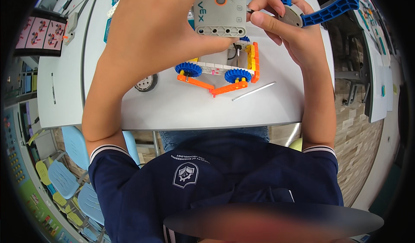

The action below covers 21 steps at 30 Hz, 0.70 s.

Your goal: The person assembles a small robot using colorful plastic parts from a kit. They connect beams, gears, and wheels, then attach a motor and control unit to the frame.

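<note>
My left hand (160, 35) grips a light grey plastic box (221, 16) with a round orange button and a row of holes along its lower edge. In my right hand (298, 38) is a grey round hub (291, 15) with long blue arms (330, 10) sticking out. A short dark shaft (250, 11) shows between my right fingertips and the side of the box; whether it enters the box I cannot tell. Below both hands, a toy vehicle frame (214, 68) of white, yellow and orange pieces with blue gears rests on the table, partly hidden by my left hand.
A thin metal rod (254, 91) lies right of the frame, and a grey-and-black wheel (147, 83) lies beside my left forearm. At the far left, a screen (42, 36) displays assembly pictures. Blue chairs (65, 178) stand left of me, below the white table (190, 120).
</note>
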Motion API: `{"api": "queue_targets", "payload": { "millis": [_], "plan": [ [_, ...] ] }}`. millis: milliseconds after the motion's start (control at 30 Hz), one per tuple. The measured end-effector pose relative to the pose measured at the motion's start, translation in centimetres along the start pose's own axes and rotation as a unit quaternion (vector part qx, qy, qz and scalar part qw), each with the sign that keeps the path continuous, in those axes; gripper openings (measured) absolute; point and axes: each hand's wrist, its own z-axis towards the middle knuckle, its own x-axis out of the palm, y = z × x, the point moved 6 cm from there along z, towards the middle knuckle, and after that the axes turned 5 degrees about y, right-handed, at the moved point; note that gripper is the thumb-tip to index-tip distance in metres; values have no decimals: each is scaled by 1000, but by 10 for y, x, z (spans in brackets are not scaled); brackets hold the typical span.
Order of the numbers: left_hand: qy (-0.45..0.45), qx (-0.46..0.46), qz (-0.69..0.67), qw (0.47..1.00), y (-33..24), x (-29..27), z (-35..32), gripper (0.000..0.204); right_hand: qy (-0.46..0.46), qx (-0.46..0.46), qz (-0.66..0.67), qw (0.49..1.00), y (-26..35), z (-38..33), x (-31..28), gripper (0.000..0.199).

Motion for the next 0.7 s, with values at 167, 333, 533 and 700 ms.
{"api": "queue_targets", "payload": {
  "millis": [167,333,533,700],
  "plan": [
    [56,-34,16,998,2,2,-3,74,45,18,78,996,-2,0,2,35],
    [49,-7,-12,999,1,5,-1,74,78,33,162,983,-4,-1,5,35],
    [33,-17,-5,999,0,7,-6,74,67,34,163,984,-8,1,5,39],
    [24,-3,-13,1000,0,7,-6,73,76,29,177,981,-9,2,6,41]
  ]
}}
